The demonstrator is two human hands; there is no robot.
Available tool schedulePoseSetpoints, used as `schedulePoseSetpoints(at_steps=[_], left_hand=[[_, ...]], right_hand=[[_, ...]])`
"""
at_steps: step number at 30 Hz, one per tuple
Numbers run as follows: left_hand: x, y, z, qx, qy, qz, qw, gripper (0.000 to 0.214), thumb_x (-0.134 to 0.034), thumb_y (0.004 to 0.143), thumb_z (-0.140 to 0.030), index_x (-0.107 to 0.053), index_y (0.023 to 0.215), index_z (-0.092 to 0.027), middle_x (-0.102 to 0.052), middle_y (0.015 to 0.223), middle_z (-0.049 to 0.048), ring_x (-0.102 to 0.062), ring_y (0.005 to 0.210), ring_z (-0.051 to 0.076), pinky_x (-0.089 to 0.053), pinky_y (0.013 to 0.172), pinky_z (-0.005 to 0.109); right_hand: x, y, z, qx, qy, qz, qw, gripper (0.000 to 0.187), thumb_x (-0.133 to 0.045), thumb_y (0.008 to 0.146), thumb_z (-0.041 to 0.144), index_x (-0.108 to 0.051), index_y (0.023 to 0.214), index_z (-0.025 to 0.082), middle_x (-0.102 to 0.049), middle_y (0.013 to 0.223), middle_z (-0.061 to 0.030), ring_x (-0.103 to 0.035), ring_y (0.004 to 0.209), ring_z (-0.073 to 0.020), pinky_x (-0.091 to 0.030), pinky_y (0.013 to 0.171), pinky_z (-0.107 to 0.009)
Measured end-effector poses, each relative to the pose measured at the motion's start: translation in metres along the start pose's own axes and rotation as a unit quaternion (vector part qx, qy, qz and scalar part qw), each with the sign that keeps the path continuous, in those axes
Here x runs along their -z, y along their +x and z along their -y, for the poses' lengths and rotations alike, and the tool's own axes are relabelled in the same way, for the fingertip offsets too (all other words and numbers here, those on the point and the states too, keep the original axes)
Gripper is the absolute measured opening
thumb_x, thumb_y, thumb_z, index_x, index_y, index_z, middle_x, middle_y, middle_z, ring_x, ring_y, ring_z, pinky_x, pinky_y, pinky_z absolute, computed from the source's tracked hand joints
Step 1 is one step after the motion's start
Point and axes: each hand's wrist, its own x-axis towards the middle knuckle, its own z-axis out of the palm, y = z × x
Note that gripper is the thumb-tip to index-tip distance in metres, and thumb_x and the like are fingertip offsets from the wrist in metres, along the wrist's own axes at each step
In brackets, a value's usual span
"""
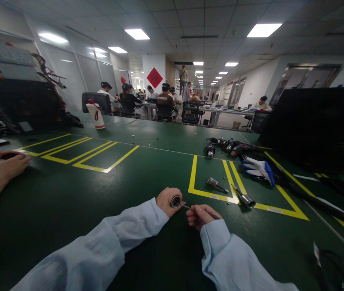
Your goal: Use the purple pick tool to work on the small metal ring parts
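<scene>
My left hand [166,200] is closed around a round metal part [176,201], whose hollow, ring-shaped end faces me. In my right hand [203,215] is a thin screwdriver-like tool [186,206], pinched between thumb and fingers. Its slim metal shaft points left, with the tip at or near the part's rim; I cannot tell whether it touches. To the right of my hands lie two metal cylinders with narrow shafts: one cylinder [212,182] within yellow tape lines, the other cylinder [248,201] across the tape.
Blue-and-white gloves [259,169] and dark corded tools [229,147] lie at the right on the green table [147,178]. A white bottle [96,115] stands at the back left. Another person's hands [6,165] are at the left edge. Dark panels [314,125] rise at the right.
</scene>
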Motion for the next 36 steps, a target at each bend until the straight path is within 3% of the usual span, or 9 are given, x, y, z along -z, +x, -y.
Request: schedulePoseSetpoints(at_steps=[4, 15, 20, 29, 36], left_hand=[[-0.002, 0.001, 0.004, 0.036, -0.048, -0.005, 0.998, 0.019, -0.058, 0.065, -0.027, -0.048, 0.054, -0.015, -0.048, 0.053, -0.0030, -0.045, 0.050, 0.009, -0.035, 0.049, 0.020], [0.002, 0.001, -0.003, 0.037, -0.050, 0.005, 0.998, 0.017, -0.058, 0.065, -0.026, -0.051, 0.056, -0.014, -0.050, 0.054, -0.0024, -0.046, 0.050, 0.009, -0.036, 0.049, 0.019], [0.002, -0.002, -0.010, 0.025, -0.024, 0.005, 0.999, 0.011, -0.057, 0.063, -0.021, -0.052, 0.056, -0.015, -0.052, 0.054, -0.0025, -0.048, 0.053, 0.010, -0.037, 0.052, 0.020], [0.000, -0.001, -0.005, 0.053, -0.129, 0.001, 0.990, 0.012, -0.059, 0.061, -0.019, -0.050, 0.055, -0.014, -0.050, 0.052, -0.0036, -0.046, 0.049, 0.008, -0.035, 0.046, 0.018], [0.000, 0.000, -0.006, 0.063, -0.072, -0.012, 0.995, 0.015, -0.058, 0.064, -0.024, -0.050, 0.055, -0.014, -0.050, 0.052, -0.0029, -0.046, 0.049, 0.008, -0.035, 0.046, 0.019]], right_hand=[[0.000, 0.000, -0.001, 0.003, 0.016, 0.008, 1.000, 0.023, -0.076, 0.053, 0.032, -0.065, 0.061, 0.013, -0.068, 0.054, -0.0050, -0.059, 0.042, -0.0104, -0.048, 0.040, -0.019], [-0.009, -0.011, 0.001, 0.149, -0.145, -0.031, 0.978, 0.023, -0.069, 0.062, 0.037, -0.064, 0.064, 0.014, -0.068, 0.060, -0.0055, -0.060, 0.047, -0.0120, -0.051, 0.046, -0.022], [-0.008, -0.007, -0.004, 0.139, -0.139, -0.026, 0.980, 0.023, -0.069, 0.062, 0.037, -0.064, 0.064, 0.015, -0.068, 0.059, -0.0049, -0.060, 0.048, -0.0125, -0.051, 0.043, -0.022], [-0.002, -0.002, -0.007, 0.047, -0.012, 0.015, 0.999, 0.021, -0.072, 0.060, 0.033, -0.064, 0.067, 0.016, -0.070, 0.064, -0.0042, -0.061, 0.052, -0.0120, -0.048, 0.042, -0.020], [-0.003, -0.003, -0.007, 0.096, -0.076, -0.021, 0.992, 0.024, -0.071, 0.060, 0.037, -0.064, 0.066, 0.015, -0.069, 0.062, -0.0046, -0.060, 0.051, -0.0123, -0.049, 0.042, -0.020]])
